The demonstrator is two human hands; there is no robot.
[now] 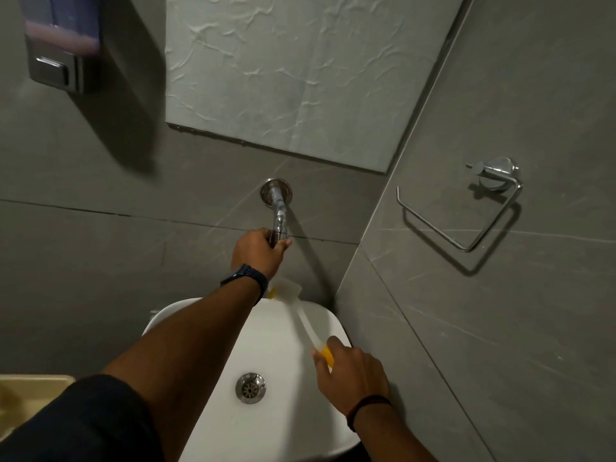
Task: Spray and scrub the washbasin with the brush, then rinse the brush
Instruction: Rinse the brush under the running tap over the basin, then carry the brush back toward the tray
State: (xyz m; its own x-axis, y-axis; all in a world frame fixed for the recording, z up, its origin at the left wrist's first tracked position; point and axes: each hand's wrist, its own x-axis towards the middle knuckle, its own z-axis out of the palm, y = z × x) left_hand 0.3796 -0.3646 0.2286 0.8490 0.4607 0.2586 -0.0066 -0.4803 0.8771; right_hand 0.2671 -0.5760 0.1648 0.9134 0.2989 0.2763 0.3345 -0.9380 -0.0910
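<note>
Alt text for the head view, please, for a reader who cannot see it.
Over a white washbasin, the left hand grips the wall tap while the right hand holds a white and yellow brush, its head beneath the tap. No water is visible.

No text, label, brand, number or sign can be read anywhere. The grey wall-mounted soap dispenser (pixel 61 45), up and well to the left of the left hand (pixel 258 251), shows only a blurred face, and the dark band on that wrist shows no readable marking.
</note>
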